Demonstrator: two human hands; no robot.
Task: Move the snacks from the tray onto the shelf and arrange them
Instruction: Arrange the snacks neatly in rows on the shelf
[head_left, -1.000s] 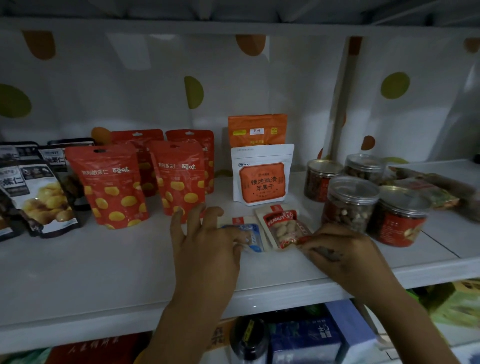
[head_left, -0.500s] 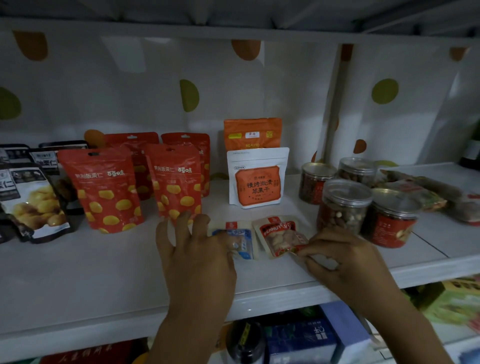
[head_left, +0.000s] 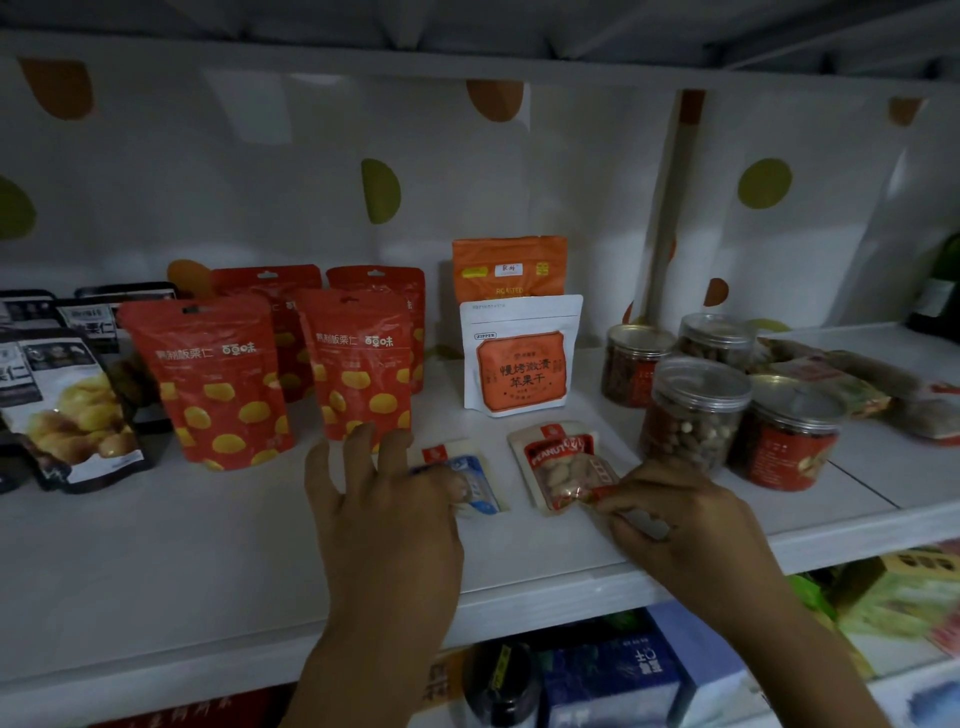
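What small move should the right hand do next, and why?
Probably slide the peanut packet a little left and straighten it: the right hand pinches its near corner, and it lies slanted, apart from the blue packet under the left hand.
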